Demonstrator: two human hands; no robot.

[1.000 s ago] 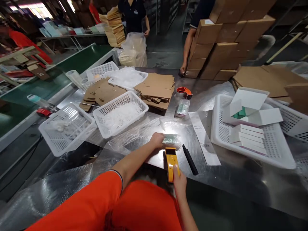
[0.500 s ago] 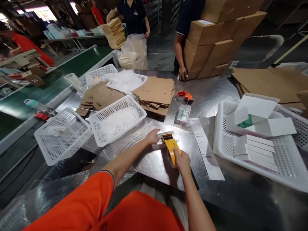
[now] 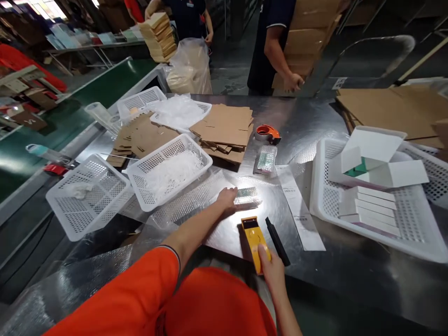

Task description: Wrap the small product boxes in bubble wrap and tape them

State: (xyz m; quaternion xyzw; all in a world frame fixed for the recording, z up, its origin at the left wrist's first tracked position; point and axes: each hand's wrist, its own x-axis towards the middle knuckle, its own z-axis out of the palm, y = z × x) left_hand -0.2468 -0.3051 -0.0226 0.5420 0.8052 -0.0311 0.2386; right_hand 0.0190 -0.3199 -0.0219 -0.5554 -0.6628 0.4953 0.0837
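My left hand (image 3: 227,198) is closed on the left end of a small bubble-wrapped package (image 3: 247,196) lying on the metal table. My right hand (image 3: 272,267) grips the lower end of a yellow tape dispenser (image 3: 254,239), below and to the right of the package. A black cutter-like tool (image 3: 277,241) lies just right of the dispenser. Behind the package rest another wrapped package (image 3: 266,159) and an orange tape dispenser (image 3: 268,134). To the right, a long strip of printed labels (image 3: 300,210) lies flat.
White baskets (image 3: 140,199) hold thin plastic material at the left. A larger basket (image 3: 371,235) with white boxes stands right. Flat cardboard (image 3: 227,122) lies behind. Across the table, a person (image 3: 276,51) stands beside stacked cartons (image 3: 304,42); another holds a brown stack.
My right hand has drawn the yellow dispenser back from the package, uncovering more of it and the black tool. The person across has raised a hand, and the cartons have moved away.
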